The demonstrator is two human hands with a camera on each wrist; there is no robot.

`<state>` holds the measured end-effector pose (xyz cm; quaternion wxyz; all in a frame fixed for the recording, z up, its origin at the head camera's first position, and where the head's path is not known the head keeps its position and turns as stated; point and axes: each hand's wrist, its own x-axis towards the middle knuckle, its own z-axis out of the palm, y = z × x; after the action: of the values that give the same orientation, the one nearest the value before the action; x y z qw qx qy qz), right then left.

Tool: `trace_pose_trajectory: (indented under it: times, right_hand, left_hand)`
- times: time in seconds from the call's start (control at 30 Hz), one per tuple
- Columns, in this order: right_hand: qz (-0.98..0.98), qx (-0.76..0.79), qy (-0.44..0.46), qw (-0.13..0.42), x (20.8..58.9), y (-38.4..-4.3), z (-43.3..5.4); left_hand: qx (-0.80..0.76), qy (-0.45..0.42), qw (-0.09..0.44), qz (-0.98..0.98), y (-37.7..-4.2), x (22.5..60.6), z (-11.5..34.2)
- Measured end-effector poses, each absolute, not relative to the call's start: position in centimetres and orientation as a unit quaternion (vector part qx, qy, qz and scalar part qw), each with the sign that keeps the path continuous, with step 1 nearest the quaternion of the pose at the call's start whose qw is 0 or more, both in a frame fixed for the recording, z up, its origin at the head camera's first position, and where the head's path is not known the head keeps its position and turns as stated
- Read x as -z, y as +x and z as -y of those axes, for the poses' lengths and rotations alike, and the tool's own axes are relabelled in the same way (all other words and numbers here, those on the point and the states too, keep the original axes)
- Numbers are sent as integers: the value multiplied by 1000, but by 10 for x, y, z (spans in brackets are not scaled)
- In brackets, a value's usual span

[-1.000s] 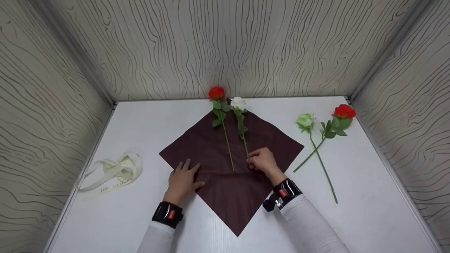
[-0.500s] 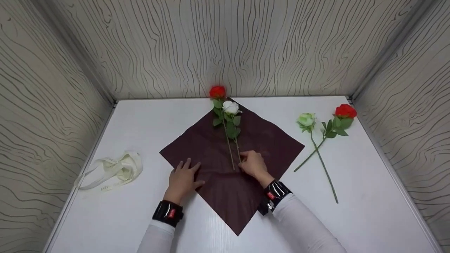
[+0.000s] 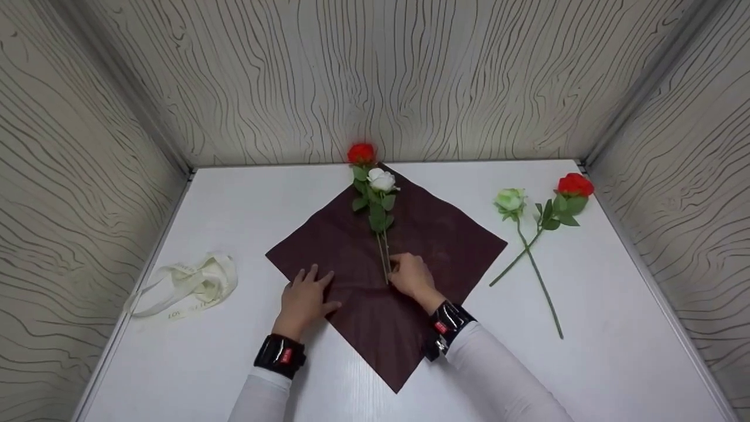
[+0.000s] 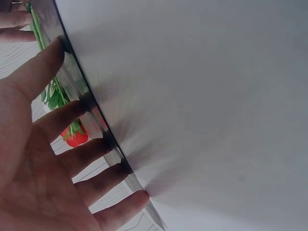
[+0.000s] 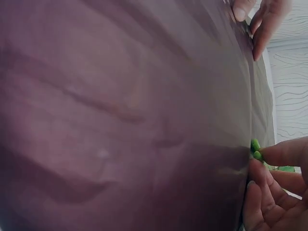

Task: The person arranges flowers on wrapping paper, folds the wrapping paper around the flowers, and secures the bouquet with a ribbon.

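Right hand point(image 3: 413, 276) pinched white rose point(image 3: 382, 180) by its stem, red rose point(image 3: 361, 153) alongside; left hand point(image 3: 301, 303) rested spread on near-left edge of paper point(image 3: 448, 234).

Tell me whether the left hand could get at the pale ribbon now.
Probably yes: the left hand lies spread at the edge of the dark sheet, gripping nothing, and no object shows between it and the pale ribbon.

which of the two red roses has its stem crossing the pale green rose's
The rightmost red rose, on the white table. The other red rose is largely over the dark sheet, crossing no green rose.
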<state>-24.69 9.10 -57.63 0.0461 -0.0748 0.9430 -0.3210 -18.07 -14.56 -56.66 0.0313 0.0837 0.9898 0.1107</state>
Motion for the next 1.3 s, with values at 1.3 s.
trace_pose_trajectory:
  times: [1.3]
  right_hand:
    - [-971,224,-35,-73,538,-238,-276]
  left_hand:
    - [-111,82,44,-989,-179,566,143]
